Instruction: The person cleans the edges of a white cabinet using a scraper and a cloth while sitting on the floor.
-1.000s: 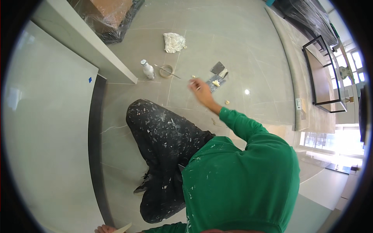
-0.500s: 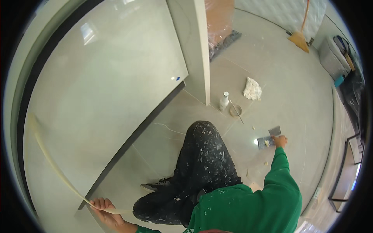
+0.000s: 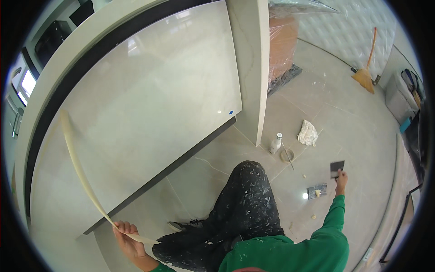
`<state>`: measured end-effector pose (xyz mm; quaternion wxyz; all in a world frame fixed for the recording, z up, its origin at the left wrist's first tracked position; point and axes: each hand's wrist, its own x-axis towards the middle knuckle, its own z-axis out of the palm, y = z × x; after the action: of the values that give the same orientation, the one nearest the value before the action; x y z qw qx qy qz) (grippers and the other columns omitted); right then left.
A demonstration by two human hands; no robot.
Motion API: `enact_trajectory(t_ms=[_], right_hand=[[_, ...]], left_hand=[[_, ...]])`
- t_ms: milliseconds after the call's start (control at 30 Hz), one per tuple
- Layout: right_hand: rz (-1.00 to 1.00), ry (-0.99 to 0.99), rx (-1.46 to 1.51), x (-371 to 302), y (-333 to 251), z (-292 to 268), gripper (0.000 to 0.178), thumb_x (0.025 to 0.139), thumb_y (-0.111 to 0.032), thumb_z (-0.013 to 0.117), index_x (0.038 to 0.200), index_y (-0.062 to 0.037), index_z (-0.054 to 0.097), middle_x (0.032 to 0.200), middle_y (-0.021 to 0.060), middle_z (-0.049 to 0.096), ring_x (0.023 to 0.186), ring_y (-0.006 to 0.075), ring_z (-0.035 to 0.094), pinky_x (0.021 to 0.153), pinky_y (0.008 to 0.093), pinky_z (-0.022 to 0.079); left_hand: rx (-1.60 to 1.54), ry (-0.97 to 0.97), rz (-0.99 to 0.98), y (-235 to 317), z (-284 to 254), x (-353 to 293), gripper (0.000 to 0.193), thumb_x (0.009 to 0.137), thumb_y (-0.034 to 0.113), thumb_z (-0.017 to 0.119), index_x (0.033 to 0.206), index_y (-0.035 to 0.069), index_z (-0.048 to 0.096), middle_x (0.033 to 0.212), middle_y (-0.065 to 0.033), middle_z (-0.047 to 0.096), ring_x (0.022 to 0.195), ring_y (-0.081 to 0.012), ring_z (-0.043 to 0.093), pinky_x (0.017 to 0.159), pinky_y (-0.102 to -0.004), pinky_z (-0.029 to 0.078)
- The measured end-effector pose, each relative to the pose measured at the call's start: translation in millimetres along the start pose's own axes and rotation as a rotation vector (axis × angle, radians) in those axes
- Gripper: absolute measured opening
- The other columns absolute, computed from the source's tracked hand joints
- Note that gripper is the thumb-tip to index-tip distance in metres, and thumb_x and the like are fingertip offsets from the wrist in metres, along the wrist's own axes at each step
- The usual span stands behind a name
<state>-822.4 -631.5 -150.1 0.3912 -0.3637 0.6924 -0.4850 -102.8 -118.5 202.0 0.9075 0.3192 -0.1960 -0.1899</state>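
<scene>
My left hand point(image 3: 130, 239) pinches the near end of a long cream strip of masking tape point(image 3: 86, 181). The strip curves up across the glossy pale panel point(image 3: 149, 118), its far end against the panel's left part. Out to the right, my right hand point(image 3: 341, 179) grips a putty knife point(image 3: 337, 168) with a broad dark blade, held above the floor. Just below and left of it lies a flat grey plate point(image 3: 311, 192) with a dab of cream putty point(image 3: 318, 193) on it. The right hand does not touch that plate.
On the tiled floor are a white bottle point(image 3: 276, 143), a tape roll point(image 3: 287, 156) with a thin stick across it and a crumpled white cloth point(image 3: 307, 133). Small putty lumps point(image 3: 313, 217) lie near the plate. A broom point(image 3: 364, 80) leans at the back. My paint-spotted knee point(image 3: 251, 186) is between my hands.
My right hand has lifted the putty knife off the plate and moved farther out, leaving the plate on the floor. My left hand keeps hold of the tape strip. The whole view has shifted.
</scene>
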Motion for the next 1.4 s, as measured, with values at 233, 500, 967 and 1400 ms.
enact_trajectory(t_ms=[233, 500, 967, 1400], right_hand=[[-0.174, -0.407, 0.993, -122.0, -253.1, 145.2, 0.026, 0.1, -0.024, 0.064, 0.119, -0.0067, 0.062, 0.116, 0.0029, 0.065, 0.107, 0.0161, 0.062, 0.094, 0.0345, 0.051], [-0.214, -1.032, 1.189, -306.2, -447.0, 363.0, 0.031, 0.099, -0.023, 0.067, 0.124, -0.0063, 0.06, 0.112, 0.0014, 0.064, 0.104, 0.0127, 0.062, 0.093, 0.034, 0.051], [-0.299, -0.671, 1.26, -306.1, -594.5, 499.6, 0.035, 0.091, -0.027, 0.075, 0.107, 0.0035, 0.07, 0.09, 0.0047, 0.07, 0.079, 0.0117, 0.06, 0.071, 0.0268, 0.046], [-0.31, -0.665, 1.239, -298.9, -618.2, 509.8, 0.049, 0.087, -0.021, 0.074, 0.118, 0.0144, 0.065, 0.096, 0.0168, 0.072, 0.088, 0.0191, 0.066, 0.081, 0.0319, 0.052]], left_hand=[[-0.042, -0.002, -0.023, -7.8, 0.0, 4.4, 0.02, 0.108, 0.02, 0.052, 0.117, 0.003, 0.057, 0.09, -0.0001, 0.052, 0.076, -0.0105, 0.046, 0.067, -0.0263, 0.04], [-0.042, 0.055, -0.016, -9.3, 11.5, -0.5, 0.022, 0.108, 0.023, 0.053, 0.119, 0.005, 0.058, 0.09, 0.001, 0.054, 0.075, -0.0102, 0.048, 0.067, -0.0259, 0.041], [0.18, 0.182, -0.01, 18.1, -5.3, -9.5, 0.024, 0.104, 0.03, 0.059, 0.12, 0.011, 0.059, 0.097, -0.0042, 0.062, 0.09, -0.0211, 0.058, 0.084, -0.0403, 0.05], [-0.05, 0.051, 0.01, 2.3, 6.7, -7.2, 0.024, 0.108, 0.025, 0.052, 0.121, 0.006, 0.061, 0.089, -0.0006, 0.06, 0.076, -0.0114, 0.052, 0.069, -0.0268, 0.044]])
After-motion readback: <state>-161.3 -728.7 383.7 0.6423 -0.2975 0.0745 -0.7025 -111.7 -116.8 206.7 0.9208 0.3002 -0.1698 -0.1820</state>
